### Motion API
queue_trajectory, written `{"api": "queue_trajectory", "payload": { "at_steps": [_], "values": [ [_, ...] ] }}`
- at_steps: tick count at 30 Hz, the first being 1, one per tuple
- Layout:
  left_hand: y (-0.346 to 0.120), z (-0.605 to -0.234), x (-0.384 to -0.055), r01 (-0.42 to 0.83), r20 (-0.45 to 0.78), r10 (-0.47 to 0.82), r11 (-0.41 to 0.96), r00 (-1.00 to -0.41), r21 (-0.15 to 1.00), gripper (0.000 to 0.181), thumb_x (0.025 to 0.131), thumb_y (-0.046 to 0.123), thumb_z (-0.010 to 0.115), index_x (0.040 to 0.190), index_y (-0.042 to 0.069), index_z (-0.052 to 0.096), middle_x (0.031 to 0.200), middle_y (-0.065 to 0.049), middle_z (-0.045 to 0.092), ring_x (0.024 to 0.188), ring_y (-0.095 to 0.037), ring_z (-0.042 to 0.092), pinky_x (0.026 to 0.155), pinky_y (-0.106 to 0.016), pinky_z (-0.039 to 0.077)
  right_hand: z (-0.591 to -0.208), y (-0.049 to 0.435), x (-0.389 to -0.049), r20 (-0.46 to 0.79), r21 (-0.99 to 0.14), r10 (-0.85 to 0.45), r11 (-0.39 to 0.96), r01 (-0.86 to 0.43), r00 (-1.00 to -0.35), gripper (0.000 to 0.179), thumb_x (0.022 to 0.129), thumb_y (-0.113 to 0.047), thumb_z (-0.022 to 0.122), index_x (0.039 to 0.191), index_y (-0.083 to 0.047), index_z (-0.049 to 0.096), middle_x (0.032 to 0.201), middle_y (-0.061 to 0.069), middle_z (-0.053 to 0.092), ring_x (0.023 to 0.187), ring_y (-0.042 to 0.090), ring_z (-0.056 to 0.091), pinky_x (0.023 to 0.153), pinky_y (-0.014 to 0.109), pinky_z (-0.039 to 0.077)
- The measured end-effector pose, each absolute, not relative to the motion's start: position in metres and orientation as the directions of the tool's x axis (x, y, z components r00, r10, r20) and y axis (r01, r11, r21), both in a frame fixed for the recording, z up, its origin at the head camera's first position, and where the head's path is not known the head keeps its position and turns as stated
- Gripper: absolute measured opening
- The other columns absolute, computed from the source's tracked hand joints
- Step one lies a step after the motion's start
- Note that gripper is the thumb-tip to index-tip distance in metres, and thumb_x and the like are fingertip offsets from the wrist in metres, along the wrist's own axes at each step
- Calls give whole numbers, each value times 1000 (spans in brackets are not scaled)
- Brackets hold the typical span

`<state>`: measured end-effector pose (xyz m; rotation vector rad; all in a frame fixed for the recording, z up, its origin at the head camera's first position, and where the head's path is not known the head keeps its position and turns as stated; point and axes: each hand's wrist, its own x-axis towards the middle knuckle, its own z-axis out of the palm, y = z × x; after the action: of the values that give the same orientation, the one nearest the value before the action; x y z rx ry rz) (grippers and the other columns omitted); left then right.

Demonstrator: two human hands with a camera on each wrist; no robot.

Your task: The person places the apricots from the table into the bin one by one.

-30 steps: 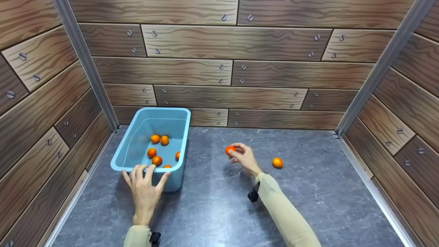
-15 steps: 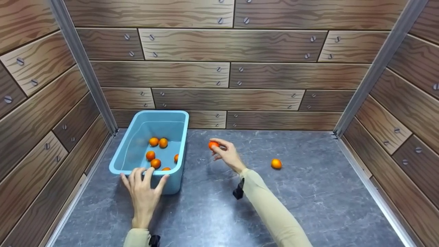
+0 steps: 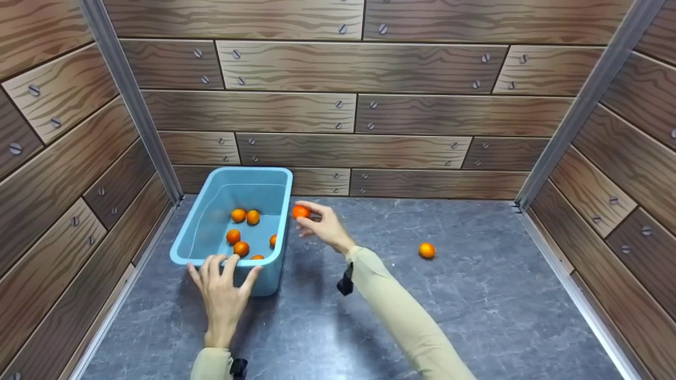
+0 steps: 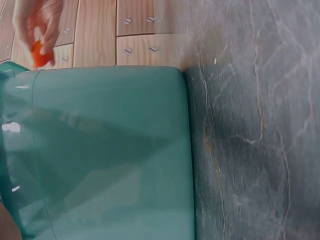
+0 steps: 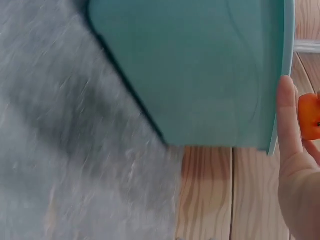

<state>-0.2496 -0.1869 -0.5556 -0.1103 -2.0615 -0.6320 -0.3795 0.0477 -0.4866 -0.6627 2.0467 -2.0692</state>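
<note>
My right hand (image 3: 327, 228) pinches a small tangerine (image 3: 301, 211) between thumb and fingers. It hovers just outside the right rim of a light blue plastic bin (image 3: 289, 195). In the right wrist view the tangerine (image 5: 311, 116) shows beside the fingers, partly cut off by the frame edge. My left hand (image 3: 224, 295) grips the bin's near rim, fingertips over the edge and thumb spread against the outer wall. Several tangerines (image 3: 241, 248) lie on the bin's floor, some partly hidden by the walls. One more tangerine (image 3: 426, 250) sits on the grey floor to the right.
The grey marbled floor (image 3: 369, 295) is enclosed by wood-patterned walls (image 3: 348, 111) at the back and both sides. Metal posts (image 3: 575, 116) stand at the corners. The bin is near the back left corner, close to the left wall.
My right hand has carried the pinched tangerine leftward and slightly away from me, from the middle of the floor to the bin's right side. My left hand stays on the rim.
</note>
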Motion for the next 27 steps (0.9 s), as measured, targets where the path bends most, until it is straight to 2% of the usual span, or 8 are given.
{"api": "queue_trajectory", "payload": {
  "at_steps": [2, 4, 8, 12, 17, 20, 23, 27],
  "values": [
    [-187, -556, -250, 323, 818, -170, 860, -549, 395, 48, 71, 43, 84, 100, 9, 67, 104, -15, 57, 112, -36, 48, 113, -71, 3, -482, 39, -381, 221, -974, -405, -43, -223, -887, 45, 94, -9, 65, 138, -4, 54, 123, 23, 62, 81, 25, 67, 73, 48, 59],
    [-187, -556, -250, 317, 816, -168, 863, -552, 393, 49, 72, 44, 83, 100, 9, 67, 104, -16, 57, 112, -36, 48, 113, -71, 4, -479, 31, -381, 250, -965, -391, -21, -263, -886, 45, 94, -12, 66, 137, -5, 56, 123, 21, 63, 80, 28, 66, 67, 46, 59],
    [-188, -556, -249, 312, 816, -165, 868, -554, 387, 49, 74, 48, 81, 101, 9, 67, 105, -16, 58, 112, -36, 48, 113, -72, 4, -471, 17, -380, 288, -951, -361, 5, -311, -887, 43, 92, -15, 69, 133, -8, 59, 123, 17, 65, 78, 36, 62, 55, 34, 55],
    [-189, -556, -250, 304, 816, -159, 875, -555, 377, 51, 76, 52, 78, 100, 9, 66, 104, -16, 57, 112, -37, 47, 114, -70, 1, -464, 4, -378, 300, -943, -352, 29, -331, -887, 41, 90, -16, 72, 130, -11, 63, 119, 13, 68, 69, 27, 59, 51, 26, 48],
    [-189, -555, -251, 309, 822, -155, 876, -548, 371, 53, 77, 54, 77, 100, 7, 67, 104, -17, 57, 113, -37, 47, 115, -69, 1, -459, -11, -377, 295, -938, -355, 67, -339, -887, 41, 88, -21, 75, 127, -19, 64, 118, 3, 69, 65, 14, 61, 51, 25, 50],
    [-188, -555, -250, 316, 824, -155, 873, -544, 372, 52, 76, 52, 78, 101, 7, 67, 104, -16, 57, 113, -37, 47, 114, -71, 3, -458, -19, -378, 274, -942, -342, 93, -322, -899, 40, 86, -22, 77, 125, -23, 65, 119, 0, 69, 67, 16, 64, 52, 27, 52],
    [-187, -555, -249, 309, 821, -154, 875, -550, 372, 51, 75, 50, 80, 101, 8, 67, 104, -16, 57, 113, -36, 47, 112, -72, 5, -460, -24, -377, 226, -945, -319, 157, -286, -920, 40, 84, -25, 78, 123, -25, 66, 119, -2, 69, 71, 25, 67, 56, 29, 54],
    [-187, -555, -249, 298, 815, -155, 880, -558, 371, 54, 79, 57, 73, 100, 8, 66, 104, -16, 56, 113, -37, 47, 112, -72, 5, -463, -30, -376, 165, -931, -279, 274, -243, -946, 45, 83, -29, 80, 124, -22, 66, 120, -2, 70, 99, 22, 69, 75, 28, 57]
  ]
}}
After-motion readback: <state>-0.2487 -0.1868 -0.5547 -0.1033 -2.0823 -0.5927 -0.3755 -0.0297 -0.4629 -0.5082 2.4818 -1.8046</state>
